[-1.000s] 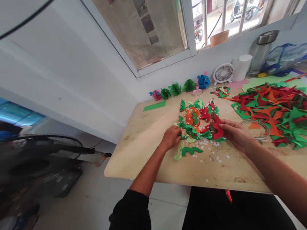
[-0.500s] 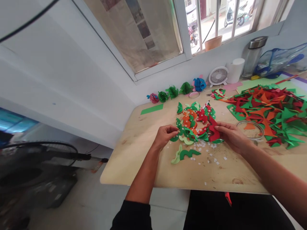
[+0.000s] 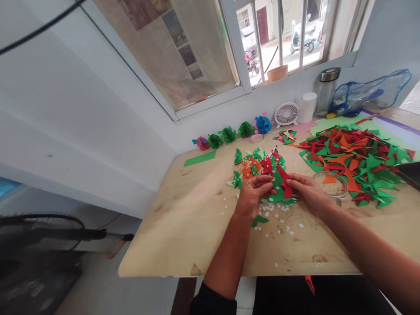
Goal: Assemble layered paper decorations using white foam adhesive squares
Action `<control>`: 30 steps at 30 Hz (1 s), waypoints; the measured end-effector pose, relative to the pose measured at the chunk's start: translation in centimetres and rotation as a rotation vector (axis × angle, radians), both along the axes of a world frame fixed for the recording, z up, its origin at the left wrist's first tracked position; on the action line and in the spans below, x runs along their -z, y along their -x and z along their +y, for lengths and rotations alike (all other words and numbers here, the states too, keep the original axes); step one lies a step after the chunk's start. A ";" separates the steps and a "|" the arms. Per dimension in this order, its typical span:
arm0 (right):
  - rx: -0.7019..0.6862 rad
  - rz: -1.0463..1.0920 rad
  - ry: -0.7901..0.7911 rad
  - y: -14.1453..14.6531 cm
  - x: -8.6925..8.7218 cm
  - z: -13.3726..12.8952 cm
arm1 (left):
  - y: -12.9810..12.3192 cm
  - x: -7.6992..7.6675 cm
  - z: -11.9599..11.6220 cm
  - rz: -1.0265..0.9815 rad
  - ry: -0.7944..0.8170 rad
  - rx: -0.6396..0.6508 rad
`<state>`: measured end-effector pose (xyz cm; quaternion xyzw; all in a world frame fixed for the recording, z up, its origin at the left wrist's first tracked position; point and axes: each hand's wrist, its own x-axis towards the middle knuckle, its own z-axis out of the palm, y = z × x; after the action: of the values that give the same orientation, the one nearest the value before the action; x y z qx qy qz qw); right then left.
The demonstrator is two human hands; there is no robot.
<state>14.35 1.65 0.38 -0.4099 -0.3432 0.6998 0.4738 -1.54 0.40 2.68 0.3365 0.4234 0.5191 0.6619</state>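
Between the fingers of my right hand (image 3: 310, 193) is a red paper cutout (image 3: 284, 181) with a wavy edge. My left hand (image 3: 253, 196) pinches a green paper cutout (image 3: 278, 189), brought up against the red one. Behind and below both hands lie orange cutouts (image 3: 251, 167) and other red and green ones dotted with small white squares. Many loose white squares (image 3: 269, 210) are scattered on the wooden table (image 3: 183, 218). A green cutout (image 3: 260, 220) lies partly hidden by my left wrist.
A heap of paper scraps (image 3: 354, 157) covers the right side, with a tape ring (image 3: 341, 192) at its edge. Along the wall stand folded paper flowers (image 3: 228, 134), a small fan (image 3: 286, 114), a white cylinder (image 3: 307, 107) and a glass bottle (image 3: 324, 94). A green strip (image 3: 199, 159) lies at the back left.
My left hand has moved right and now grips a green cutout next to the red one. My right hand still holds the red cutout. The camera view has shifted slightly.
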 end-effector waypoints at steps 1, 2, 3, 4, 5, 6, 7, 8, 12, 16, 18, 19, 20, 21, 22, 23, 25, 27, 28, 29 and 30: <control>-0.004 -0.007 -0.010 0.0 0.0 0.0 | -0.4 0.2 -0.1 -0.010 -0.003 -0.012; -0.011 -0.012 -0.021 0.0 0.1 0.0 | -0.8 0.4 -0.2 -0.020 -0.006 -0.026; -0.020 -0.014 -0.032 0.0 0.1 0.0 | -1.0 0.6 -0.2 -0.031 -0.009 -0.039; -0.027 -0.015 -0.044 0.0 0.1 0.0 | -1.2 0.8 -0.2 -0.042 -0.009 -0.044; -0.033 -0.016 -0.054 0.0 0.2 -0.1 | -1.3 1.0 -0.3 -0.055 -0.007 -0.043; -0.037 -0.017 -0.063 0.0 0.1 -0.1 | -1.4 1.2 -0.3 -0.069 -0.003 -0.036; -0.040 -0.021 -0.070 0.1 0.1 -0.1 | -1.4 1.3 -0.3 -0.082 0.003 -0.027; -0.044 -0.026 -0.076 0.1 0.1 -0.2 | -1.4 1.4 -0.3 -0.094 0.010 -0.020; -0.054 -0.088 -0.092 0.2 0.0 -0.3 | -1.5 1.5 -0.5 -0.100 0.010 -0.025; -0.061 -0.158 -0.119 0.4 -0.1 -0.3 | -1.8 1.8 -0.6 -0.023 -0.021 -0.076; -0.060 -0.148 -0.108 0.4 -0.2 -0.4 | -2.0 1.9 -0.6 0.009 -0.037 -0.102; -0.060 -0.140 -0.101 0.5 -0.3 -0.5 | -2.1 1.9 -0.7 0.022 -0.046 -0.115; -0.060 -0.134 -0.095 0.5 -0.3 -0.5 | -2.2 2.0 -0.7 0.036 -0.055 -0.130; -0.061 -0.130 -0.093 0.5 -0.3 -0.6 | -2.2 2.0 -0.7 0.051 -0.064 -0.143; -0.063 -0.130 -0.095 0.5 -0.3 -0.6 | -2.3 1.9 -0.8 0.068 -0.074 -0.154; -0.065 -0.133 -0.098 0.5 -0.3 -0.6 | -2.3 1.9 -0.8 0.086 -0.083 -0.165; -0.063 -0.151 -0.110 0.5 -0.3 -0.6 | -2.3 1.9 -0.8 0.111 -0.098 -0.184; -0.055 -0.183 -0.127 0.5 -0.3 -0.5 | -2.3 1.9 -0.8 0.128 -0.111 -0.198; -0.054 -0.195 -0.136 0.5 -0.3 -0.5 | -2.3 2.0 -0.8 0.135 -0.116 -0.202; -0.059 -0.198 -0.142 0.5 -0.3 -0.5 | -2.3 2.0 -0.8 0.141 -0.120 -0.205; -0.067 -0.193 -0.143 0.5 -0.4 -0.5 | -2.3 2.0 -0.8 0.146 -0.122 -0.207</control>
<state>13.86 1.10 0.75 -0.4289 -0.4498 0.6461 0.4430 0.72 -0.44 0.70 0.3676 0.4705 0.5834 0.5506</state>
